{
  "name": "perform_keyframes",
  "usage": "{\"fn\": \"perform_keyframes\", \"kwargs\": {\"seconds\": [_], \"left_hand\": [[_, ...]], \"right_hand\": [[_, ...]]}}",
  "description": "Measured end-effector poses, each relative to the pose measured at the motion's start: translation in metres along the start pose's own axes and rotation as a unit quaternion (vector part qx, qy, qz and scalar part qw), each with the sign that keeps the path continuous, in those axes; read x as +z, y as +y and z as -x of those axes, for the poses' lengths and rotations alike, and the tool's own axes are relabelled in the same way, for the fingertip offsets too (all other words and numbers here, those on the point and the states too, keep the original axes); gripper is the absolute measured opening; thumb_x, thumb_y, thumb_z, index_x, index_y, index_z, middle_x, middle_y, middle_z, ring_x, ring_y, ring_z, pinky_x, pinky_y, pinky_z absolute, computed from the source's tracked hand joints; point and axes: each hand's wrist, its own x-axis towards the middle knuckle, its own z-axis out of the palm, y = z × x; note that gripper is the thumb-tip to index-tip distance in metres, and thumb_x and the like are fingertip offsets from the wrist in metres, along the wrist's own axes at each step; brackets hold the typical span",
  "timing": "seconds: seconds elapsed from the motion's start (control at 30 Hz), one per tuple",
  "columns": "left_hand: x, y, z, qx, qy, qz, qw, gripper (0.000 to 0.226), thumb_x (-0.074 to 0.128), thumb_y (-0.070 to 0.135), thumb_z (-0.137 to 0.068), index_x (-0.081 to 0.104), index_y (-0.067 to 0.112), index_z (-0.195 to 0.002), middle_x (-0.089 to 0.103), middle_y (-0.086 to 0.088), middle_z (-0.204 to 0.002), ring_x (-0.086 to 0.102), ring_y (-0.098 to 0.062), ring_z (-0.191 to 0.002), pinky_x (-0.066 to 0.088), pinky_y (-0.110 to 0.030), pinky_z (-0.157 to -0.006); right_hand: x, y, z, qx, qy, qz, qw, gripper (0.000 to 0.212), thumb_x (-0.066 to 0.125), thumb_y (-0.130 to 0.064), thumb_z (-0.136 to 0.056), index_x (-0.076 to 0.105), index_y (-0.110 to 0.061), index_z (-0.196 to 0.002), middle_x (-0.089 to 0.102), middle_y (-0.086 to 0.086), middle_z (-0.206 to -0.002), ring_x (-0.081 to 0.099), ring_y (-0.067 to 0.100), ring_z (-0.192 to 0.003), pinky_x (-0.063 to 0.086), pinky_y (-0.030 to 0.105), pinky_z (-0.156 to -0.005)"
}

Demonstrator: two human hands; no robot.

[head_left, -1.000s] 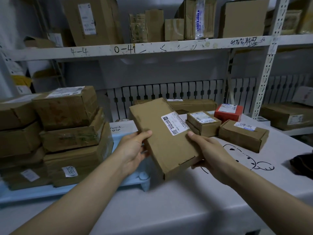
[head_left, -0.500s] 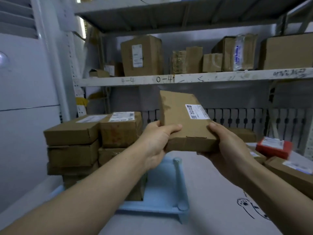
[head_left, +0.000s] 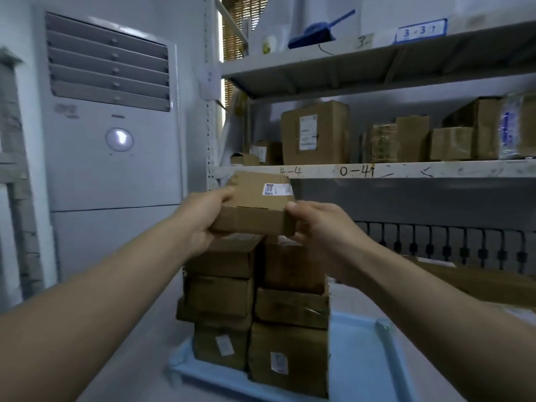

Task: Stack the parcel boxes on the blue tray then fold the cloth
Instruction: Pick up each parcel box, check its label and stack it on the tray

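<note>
Flat parcel box (head_left: 255, 204) gripped at both ends, left hand (head_left: 203, 219) at 9 o'clock, right hand (head_left: 319, 224) at 3, held level just above twin stacks (head_left: 255, 300) on blue tray (head_left: 362, 358), likely so it bridges both.

1. We read "4-4" and "0-41" handwritten on the front edge of the middle shelf (head_left: 377, 170).
2. We read "3-3" with an arrow on a blue-bordered sign (head_left: 421, 31) on the top shelf (head_left: 377, 58); a handwritten "3-" sits left of it.
3. Labels on the boxes: print too small for us to read.
</note>
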Motion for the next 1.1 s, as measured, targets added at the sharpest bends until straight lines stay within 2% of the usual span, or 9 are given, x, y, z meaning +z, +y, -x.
{"fn": "perform_keyframes", "kwargs": {"seconds": [0.1,0.23,0.33,0.4,0.47,0.6,0.73,0.9,1.1], "left_hand": [[-0.018,-0.003,-0.022,0.042,0.058,-0.035,0.997,0.047,0.066,0.038,-0.089,0.055,0.005,-0.122,0.065,-0.012,-0.102,0.064,-0.024,-0.086,0.054,-0.032,-0.062],[-0.033,-0.01,-0.042,0.052,0.069,-0.076,0.993,0.061,0.068,0.046,-0.084,0.054,0.005,-0.126,0.062,-0.012,-0.114,0.061,-0.027,-0.102,0.053,-0.04,-0.091],[-0.039,-0.02,-0.052,0.039,0.07,-0.088,0.993,0.057,0.063,0.044,-0.088,0.051,0.005,-0.128,0.059,-0.01,-0.109,0.056,-0.022,-0.093,0.046,-0.03,-0.075],[-0.04,-0.028,-0.055,0.03,0.07,-0.079,0.994,0.052,0.059,0.041,-0.093,0.049,0.006,-0.129,0.054,-0.005,-0.093,0.049,-0.016,-0.077,0.037,-0.026,-0.058],[-0.043,-0.036,-0.057,0.019,0.072,-0.075,0.994,0.051,0.057,0.041,-0.094,0.048,0.007,-0.131,0.051,-0.003,-0.086,0.047,-0.014,-0.072,0.034,-0.026,-0.054],[-0.049,-0.046,-0.063,-0.006,0.069,-0.072,0.995,0.055,0.055,0.042,-0.095,0.047,0.006,-0.136,0.057,-0.008,-0.097,0.052,-0.017,-0.077,0.041,-0.028,-0.057],[-0.05,-0.053,-0.066,-0.023,0.059,-0.079,0.995,0.05,0.047,0.041,-0.099,0.049,0.007,-0.135,0.057,-0.007,-0.092,0.054,-0.018,-0.076,0.041,-0.029,-0.056],[-0.048,-0.056,-0.072,-0.025,0.057,-0.088,0.994,0.058,0.042,0.047,-0.1,0.043,0.007,-0.142,0.057,-0.011,-0.108,0.055,-0.019,-0.08,0.042,-0.028,-0.058],[-0.048,-0.061,-0.076,-0.02,0.08,-0.142,0.986,0.072,0.031,0.061,-0.097,0.039,0.007,-0.145,0.054,-0.016,-0.133,0.053,-0.03,-0.117,0.046,-0.039,-0.097]], "right_hand": [[0.024,0.005,-0.013,0.003,-0.012,0.022,1.0,0.03,0.051,-0.014,-0.101,0.058,-0.001,-0.128,0.066,0.005,-0.105,0.063,0.019,-0.104,0.052,0.034,-0.097],[0.041,0.014,-0.033,0.026,-0.006,0.059,0.998,0.031,0.053,-0.018,-0.101,0.059,-0.001,-0.125,0.065,0.014,-0.12,0.063,0.029,-0.113,0.05,0.043,-0.103],[0.045,0.016,-0.04,0.032,-0.007,0.098,0.995,0.037,0.053,-0.019,-0.101,0.056,0.001,-0.132,0.064,0.013,-0.122,0.064,0.023,-0.108,0.056,0.033,-0.092],[0.047,0.017,-0.043,0.028,-0.007,0.136,0.99,0.037,0.054,-0.02,-0.1,0.056,0.0,-0.131,0.064,0.011,-0.114,0.065,0.02,-0.098,0.058,0.024,-0.074],[0.049,0.019,-0.044,0.026,-0.003,0.182,0.983,0.037,0.054,-0.024,-0.1,0.056,-0.003,-0.131,0.062,0.009,-0.104,0.062,0.017,-0.088,0.054,0.02,-0.063],[0.053,0.024,-0.046,0.019,0.0,0.229,0.973,0.032,0.057,-0.022,-0.099,0.058,-0.004,-0.126,0.062,0.011,-0.098,0.059,0.017,-0.084,0.052,0.022,-0.065],[0.052,0.025,-0.047,0.008,0.001,0.235,0.972,0.025,0.058,-0.018,-0.097,0.063,-0.003,-0.117,0.064,0.011,-0.091,0.06,0.017,-0.08,0.055,0.029,-0.075],[0.05,0.026,-0.047,0.007,0.011,0.217,0.976,0.008,0.062,-0.016,-0.095,0.065,-0.011,-0.088,0.064,0.012,-0.084,0.06,0.02,-0.077,0.057,0.037,-0.083],[0.049,0.027,-0.042,-0.005,0.003,0.233,0.972,0.022,0.062,-0.017,-0.094,0.06,-0.023,-0.073,0.067,0.011,-0.088,0.063,0.019,-0.081,0.058,0.04,-0.088]]}}
